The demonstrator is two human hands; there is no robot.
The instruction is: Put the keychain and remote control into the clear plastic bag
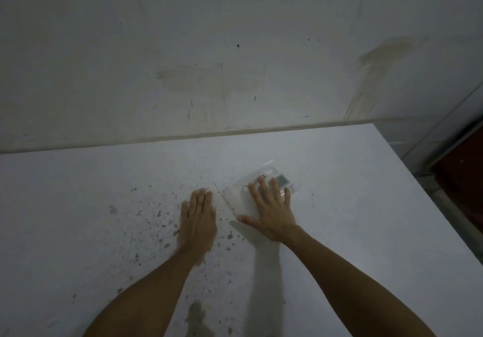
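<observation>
A clear plastic bag lies flat on the white table, right of centre. Inside it I see a white remote control with a small grey screen, and metal keychain parts beside it. My right hand lies flat on top of the bag with fingers spread, pressing on it and covering part of the contents. My left hand rests palm down on the bare table just left of the bag, fingers together, holding nothing.
The table's far edge meets a stained white wall. Dark specks and a stain mark the table around and below my left hand. The table's right edge drops off to a dark floor area.
</observation>
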